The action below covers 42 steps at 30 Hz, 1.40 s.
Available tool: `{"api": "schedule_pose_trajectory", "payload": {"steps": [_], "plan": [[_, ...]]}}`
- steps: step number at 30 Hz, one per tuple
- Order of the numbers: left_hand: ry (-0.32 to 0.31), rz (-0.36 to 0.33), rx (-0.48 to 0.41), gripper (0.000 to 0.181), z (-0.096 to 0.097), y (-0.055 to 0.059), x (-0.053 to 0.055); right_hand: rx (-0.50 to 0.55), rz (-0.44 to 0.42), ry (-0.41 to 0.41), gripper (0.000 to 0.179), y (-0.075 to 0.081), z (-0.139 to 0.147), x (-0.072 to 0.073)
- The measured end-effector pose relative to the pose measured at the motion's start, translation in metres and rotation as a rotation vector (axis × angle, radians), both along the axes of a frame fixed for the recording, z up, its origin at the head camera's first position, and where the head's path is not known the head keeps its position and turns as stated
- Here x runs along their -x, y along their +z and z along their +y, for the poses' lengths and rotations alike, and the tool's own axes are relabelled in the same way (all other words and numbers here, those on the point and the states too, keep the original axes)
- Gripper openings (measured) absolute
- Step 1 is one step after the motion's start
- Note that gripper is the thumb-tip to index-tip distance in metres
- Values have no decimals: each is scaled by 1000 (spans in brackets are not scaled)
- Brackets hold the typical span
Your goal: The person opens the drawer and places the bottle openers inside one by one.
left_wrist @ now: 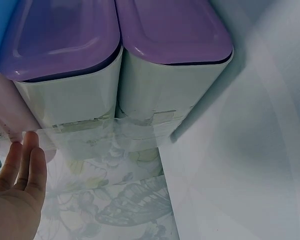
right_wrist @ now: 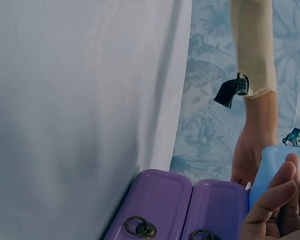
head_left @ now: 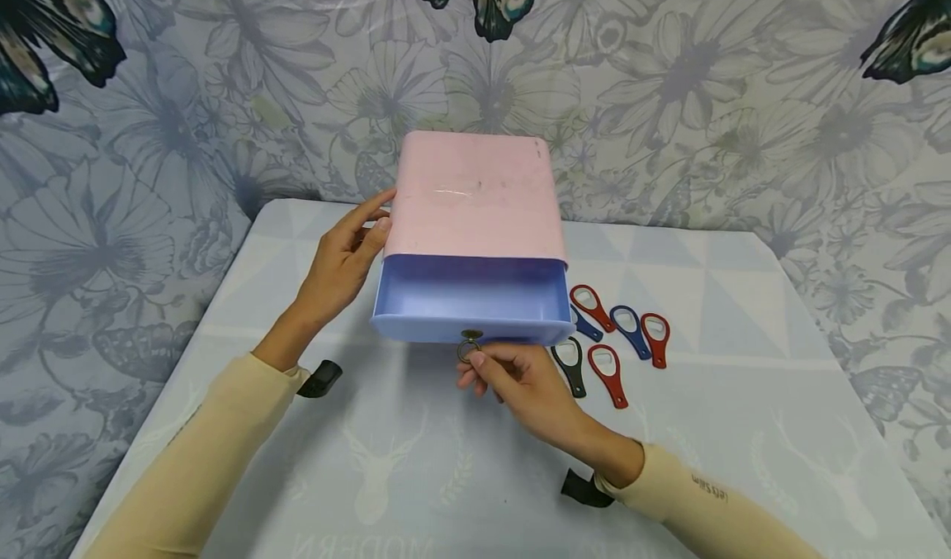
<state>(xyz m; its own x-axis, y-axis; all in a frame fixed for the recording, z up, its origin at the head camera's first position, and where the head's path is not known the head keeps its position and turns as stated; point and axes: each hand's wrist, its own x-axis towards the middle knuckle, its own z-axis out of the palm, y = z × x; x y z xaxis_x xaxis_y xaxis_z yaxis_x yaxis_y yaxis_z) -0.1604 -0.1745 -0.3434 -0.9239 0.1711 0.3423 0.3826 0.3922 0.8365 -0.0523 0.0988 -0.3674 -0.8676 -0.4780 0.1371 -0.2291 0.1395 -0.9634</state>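
Observation:
A drawer unit with a pink top stands on the table, its blue drawer pulled partway out so the inside shows. At the drawer front, my right hand pinches the brass ring pull between thumb and fingers. My left hand rests its extended fingers against the unit's left side. In the left wrist view, that hand's fingers touch the side near a clear strip. Two purple drawers sit below the blue one, both pushed in, with ring pulls of their own.
Several small red, blue and black pieces, each with an oval loop and a short handle, lie to the right of the unit. The patterned table meets a floral wall at the back. Black straps hang at both wrists.

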Motion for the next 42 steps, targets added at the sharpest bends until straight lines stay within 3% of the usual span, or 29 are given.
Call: {"api": "schedule_pose_trajectory", "payload": {"steps": [25, 42], "plan": [[-5, 6, -4, 45, 1, 1, -1, 48, -43, 17, 25, -4, 3, -30], [-14, 5, -9, 45, -2, -1, 1, 73, -62, 34, 25, -3, 5, -43]]}}
